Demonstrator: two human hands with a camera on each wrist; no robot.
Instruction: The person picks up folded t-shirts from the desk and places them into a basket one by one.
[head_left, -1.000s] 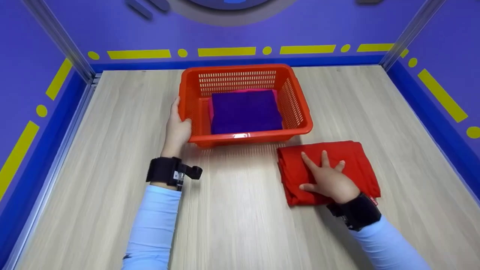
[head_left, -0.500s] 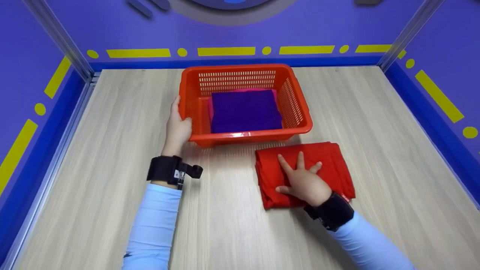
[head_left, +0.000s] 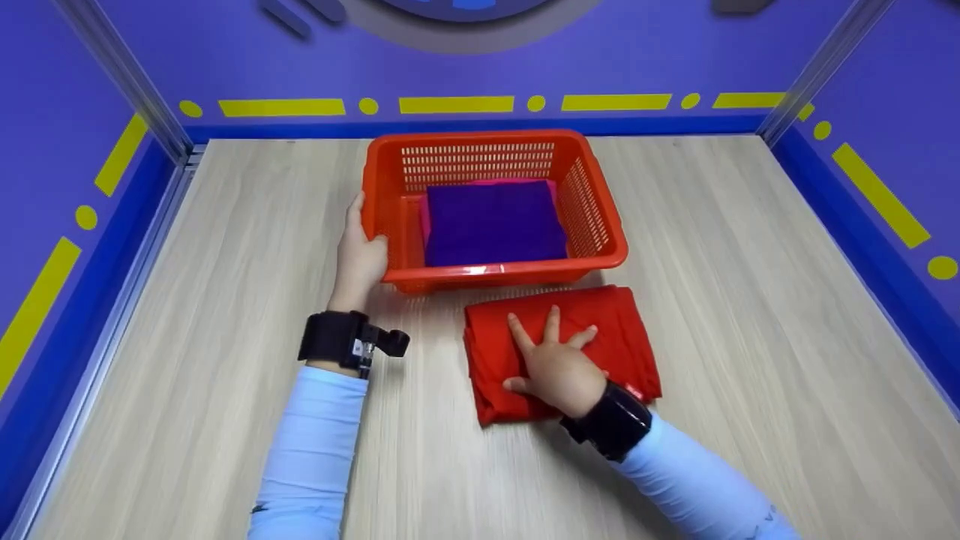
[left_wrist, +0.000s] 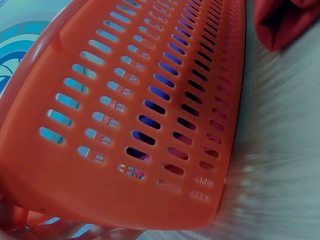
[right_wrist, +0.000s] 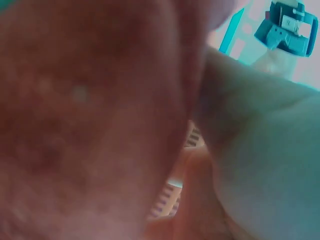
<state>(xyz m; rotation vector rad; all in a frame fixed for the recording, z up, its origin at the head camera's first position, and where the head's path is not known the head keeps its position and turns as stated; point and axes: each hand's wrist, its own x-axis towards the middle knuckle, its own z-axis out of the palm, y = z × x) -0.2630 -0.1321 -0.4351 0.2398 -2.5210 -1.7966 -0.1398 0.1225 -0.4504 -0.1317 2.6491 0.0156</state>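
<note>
In the head view my left hand [head_left: 362,259] grips the left side of an orange-red plastic basket [head_left: 495,273], thumb over the rim and fingers along the outside. Inside lies a folded dark purple cloth [head_left: 495,225] on a pink one [head_left: 425,219]. My right hand [head_left: 564,371] rests flat, fingers spread, on a folded red garment [head_left: 622,337] with a small tag, just in front of the basket. The left wrist view is filled by the slotted basket wall [left_wrist: 115,200], with a corner of the red garment [left_wrist: 280,22] beyond. Blurred red fabric [right_wrist: 90,125] covers much of the right wrist view.
A light wood-grain table [head_left: 247,225] carries everything. Purple-blue panels with yellow marks [head_left: 457,105] enclose the back and both sides, joined by metal corner posts. Each wrist wears a black strap [head_left: 330,337] with a mounted camera.
The red garment has slid left across the table under my right hand, from the basket's right front corner to in front of it. My left hand and the basket stay in place.
</note>
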